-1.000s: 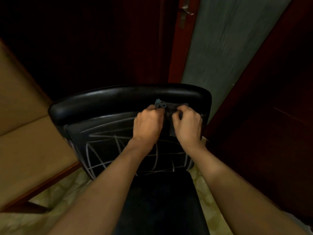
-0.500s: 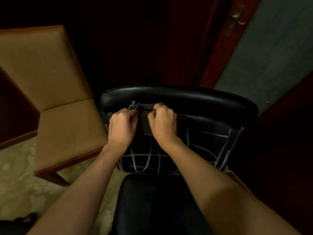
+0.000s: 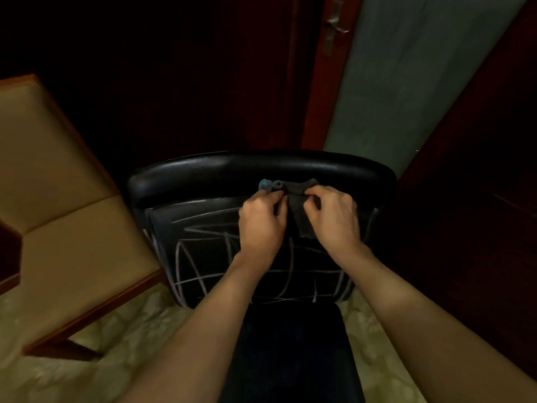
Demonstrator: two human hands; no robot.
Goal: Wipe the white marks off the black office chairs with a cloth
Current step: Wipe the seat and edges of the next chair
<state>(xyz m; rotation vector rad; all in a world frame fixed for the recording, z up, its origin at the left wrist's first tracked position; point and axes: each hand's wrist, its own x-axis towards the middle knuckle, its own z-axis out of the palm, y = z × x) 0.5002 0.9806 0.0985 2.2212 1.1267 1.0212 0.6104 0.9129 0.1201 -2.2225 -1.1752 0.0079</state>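
A black office chair [image 3: 203, 175] faces me, its backrest crossed by several white marks [image 3: 200, 257]. A small dark grey cloth [image 3: 299, 216] hangs between my hands against the upper backrest. My left hand [image 3: 261, 222] pinches the cloth's rolled left end, where a bluish edge shows. My right hand [image 3: 334, 216] pinches its right end, fingers curled. The chair's dark seat [image 3: 290, 344] lies below my forearms.
A tan padded chair with a wooden frame [image 3: 58, 213] stands close on the left. A red-brown door with a metal handle [image 3: 334, 21] is behind the office chair, a grey wall [image 3: 421, 82] beside it, dark wood [image 3: 479, 199] on the right. Pale patterned floor [image 3: 101, 359] lies below.
My view swung left and then partly back right, so the chair shifted in frame. Both hands kept holding the cloth at the top of the backrest and spread slightly apart.
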